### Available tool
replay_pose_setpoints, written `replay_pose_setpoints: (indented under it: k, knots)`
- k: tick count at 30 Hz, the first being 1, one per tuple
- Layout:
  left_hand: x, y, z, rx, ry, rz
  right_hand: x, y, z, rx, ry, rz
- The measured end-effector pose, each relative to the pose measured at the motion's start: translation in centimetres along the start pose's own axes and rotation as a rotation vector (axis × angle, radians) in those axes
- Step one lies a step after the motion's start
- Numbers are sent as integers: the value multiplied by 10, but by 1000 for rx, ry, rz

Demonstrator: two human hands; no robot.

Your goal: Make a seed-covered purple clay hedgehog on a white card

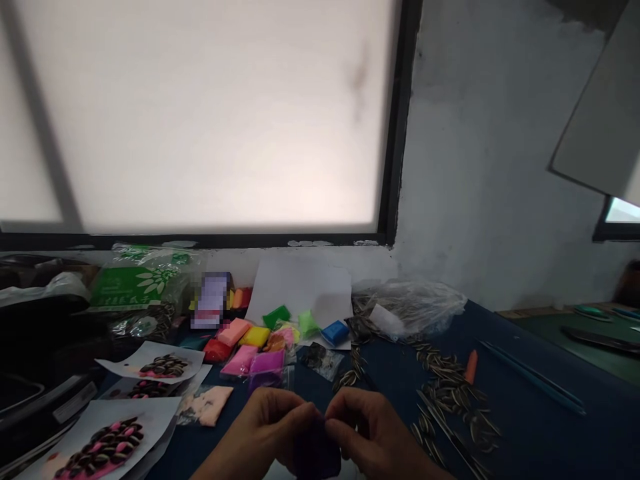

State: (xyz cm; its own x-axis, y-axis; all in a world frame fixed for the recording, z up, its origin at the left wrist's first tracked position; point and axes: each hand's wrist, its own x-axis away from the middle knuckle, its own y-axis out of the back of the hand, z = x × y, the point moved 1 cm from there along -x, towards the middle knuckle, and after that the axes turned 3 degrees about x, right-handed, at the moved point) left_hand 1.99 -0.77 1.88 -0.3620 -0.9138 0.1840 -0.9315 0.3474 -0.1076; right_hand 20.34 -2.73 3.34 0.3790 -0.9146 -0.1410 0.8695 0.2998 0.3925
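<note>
My left hand (273, 423) and my right hand (373, 427) are close together at the bottom middle. Between them hangs a small dark purple packet (317, 450), its top edge pinched by the thumb and fingers of each hand. In the dim light its contents are hard to make out. Just beyond the hands lie a bright purple packet (266, 365) and a pink packet (240, 361). A mostly hidden white surface shows below the hands. To the left of my left hand is an opened peach-coloured packet (216, 407).
Striped sunflower seeds (450, 383) lie on the blue tabletop (530, 427) at right, with tweezers (453, 433), an orange stick (471, 367) and a long blue tool (533, 379). Seed-decorated paper sheets (107, 443) lie left. A green-printed bag (143, 283) and clear bag (415, 307) stand behind.
</note>
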Motion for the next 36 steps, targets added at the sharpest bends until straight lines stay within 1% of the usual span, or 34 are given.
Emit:
replay_pose_setpoints:
  k: [4, 8, 10, 15, 18, 22, 27, 32, 36]
  knots:
    - [-2, 3, 1, -12, 47, 86, 0, 0, 0, -4, 11, 8]
    - [-6, 5, 13, -4, -15, 63, 1, 0, 1, -4, 18, 4]
    - [-6, 4, 15, 2, -24, 77, 1, 0, 0, -19, 26, 7]
    - [-1, 0, 4, 11, 56, 67, 1, 0, -2, -12, 32, 15]
    - [2, -2, -5, -9, 70, 79, 1, 0, 0, 19, 30, 12]
    - [3, -3, -5, 5, 89, 55, 3, 0, 2, 21, 17, 6]
    - [0, -3, 6, -5, 19, 140, 2, 2, 4, 8, -12, 17]
    - [-2, 0, 7, 44, -16, 92, 2, 4, 6, -2, -52, 14]
    - [0, 0, 2, 57, -9, 109, 1, 4, 6, 28, -70, 38]
